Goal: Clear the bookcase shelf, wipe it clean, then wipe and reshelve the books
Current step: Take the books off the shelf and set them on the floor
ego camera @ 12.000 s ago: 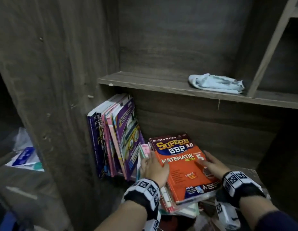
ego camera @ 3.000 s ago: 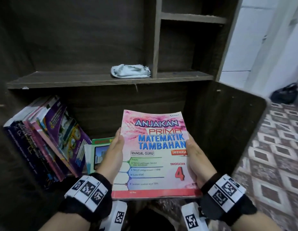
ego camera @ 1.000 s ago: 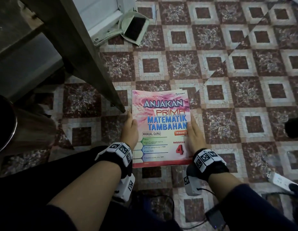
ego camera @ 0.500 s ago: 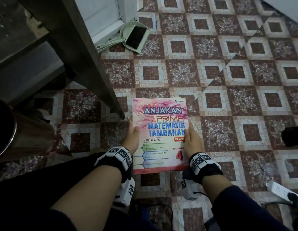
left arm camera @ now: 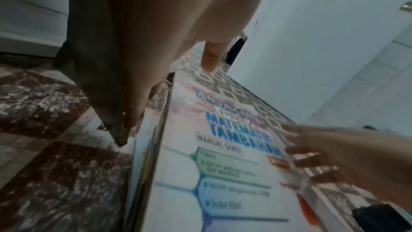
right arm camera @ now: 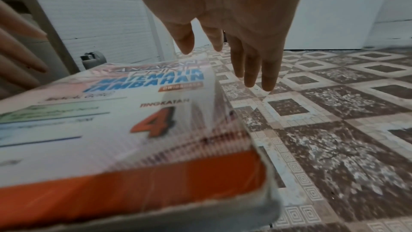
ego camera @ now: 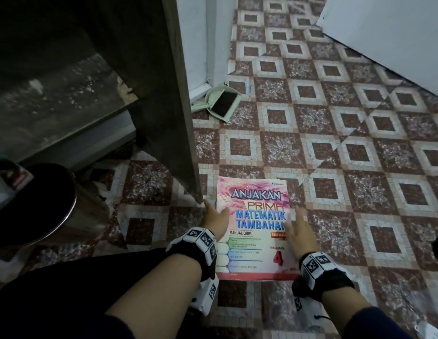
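Observation:
A pink and white maths workbook [ego camera: 254,228] lies face up on the patterned floor tiles, topping a small stack of books whose edges show in the left wrist view [left arm camera: 142,174]. My left hand [ego camera: 214,217] is at its left edge, fingers straight and pointing down beside the stack [left arm camera: 156,59]. My right hand [ego camera: 300,231] hovers over the right edge with its fingers [right arm camera: 252,63] straight and spread, just off the cover [right arm camera: 111,112]. Neither hand grips the book. The bookcase shelf and the cloth are out of view.
The bookcase's dark wooden side panel [ego camera: 178,106] stands just left of the stack, its bottom corner near my left hand. A round metal bin [ego camera: 34,204] sits at lower left. A green dustpan [ego camera: 220,104] lies by the white wall. Open tiled floor [ego camera: 360,167] stretches to the right.
The stack has gone down onto the floor beside the bookcase panel. Both hands, which held its sides half a second ago, have let go and straightened their fingers.

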Demonstrator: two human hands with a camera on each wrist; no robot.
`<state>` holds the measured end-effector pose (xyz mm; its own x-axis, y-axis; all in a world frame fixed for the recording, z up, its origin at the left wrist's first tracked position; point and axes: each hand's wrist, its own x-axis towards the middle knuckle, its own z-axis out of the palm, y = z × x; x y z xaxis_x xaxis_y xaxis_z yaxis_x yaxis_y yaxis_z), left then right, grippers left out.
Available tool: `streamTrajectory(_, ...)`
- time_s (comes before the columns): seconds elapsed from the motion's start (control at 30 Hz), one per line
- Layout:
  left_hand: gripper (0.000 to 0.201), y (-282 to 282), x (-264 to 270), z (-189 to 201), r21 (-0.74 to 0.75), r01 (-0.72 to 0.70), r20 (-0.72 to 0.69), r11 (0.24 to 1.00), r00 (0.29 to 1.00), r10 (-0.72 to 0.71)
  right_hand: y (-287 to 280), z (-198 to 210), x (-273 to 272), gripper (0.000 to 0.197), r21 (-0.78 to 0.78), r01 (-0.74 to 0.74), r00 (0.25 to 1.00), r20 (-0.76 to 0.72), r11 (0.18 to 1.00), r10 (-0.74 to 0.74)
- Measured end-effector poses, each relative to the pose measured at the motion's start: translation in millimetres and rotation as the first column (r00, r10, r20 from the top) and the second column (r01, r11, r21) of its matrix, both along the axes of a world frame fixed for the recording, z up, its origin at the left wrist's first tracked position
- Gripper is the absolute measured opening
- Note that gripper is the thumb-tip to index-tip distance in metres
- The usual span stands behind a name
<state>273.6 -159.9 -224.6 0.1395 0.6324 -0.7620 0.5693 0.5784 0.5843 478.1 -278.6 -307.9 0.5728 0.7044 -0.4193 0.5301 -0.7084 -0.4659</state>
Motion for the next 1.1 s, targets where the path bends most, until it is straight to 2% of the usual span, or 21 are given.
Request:
streamTrajectory(0.23, 0.077, 19, -10, 37, 0.1, 0.056, -0.054, 0.993, 0.997, -0.05, 2, 2, -4, 0.073, -0.053, -0.109, 0.993, 0.048, 0.993, 0.112)
streamTrajectory(0.37, 0.077, 35, -36, 66, 0.153, -0.005, -0.003, 0.988, 1.0, 0.006, 7, 7, -9, 0.074, -0.057, -0.107, 0.991, 0.076, 0.993, 0.112)
streamTrajectory(0.5, 0.055, 49, -85, 108, 0.155, -0.086, 0.128, 0.984, 0.99, 0.066, 12, 29, -22, 0.069, -0.034, -0.08, 0.992, 0.092, 0.996, 0.083)
streamTrajectory(0.63, 0.022, 54, -157, 169, 0.212, -0.231, 0.266, 0.95, 0.949, 0.171, 28, 69, -52, 0.063, 0.04, -0.246, 0.967, 0.074, 0.968, 0.243)
streamTrajectory(0.73, 0.016, 62, -230, 209, 0.281, -0.425, 0.273, 0.861, 0.895, 0.353, 56, 109, -90, 0.054, 0.154, -0.416, 0.909, 0.046, 0.896, 0.414)
streamTrajectory(0.87, 0.024, 64, -332, 230, 0.433, -0.612, 0.311, 0.662, 0.791, 0.527, 114, 168, -169, 0.044, 0.357, -0.601, 0.77, 0.022, 0.715, 0.637)
streamTrajectory(1.0, 0.017, 57, -412, 217, 0.594, -0.71, 0.366, 0.379, 0.658, 0.658, 182, 205, -268, 0.039, 0.451, -0.727, 0.572, -0.019, 0.518, 0.82)
streamTrajectory(1.07, 0.021, 53, -442, 204, 0.628, -0.707, 0.322, 0.327, 0.618, 0.717, 210, 220, -317, 0.04, 0.456, -0.744, 0.514, -0.074, 0.487, 0.854)
streamTrajectory(1.1, 0.025, 50, -453, 199, 0.641, -0.693, 0.275, 0.33, 0.609, 0.744, 223, 225, -340, 0.041, 0.462, -0.744, 0.51, -0.073, 0.482, 0.857)
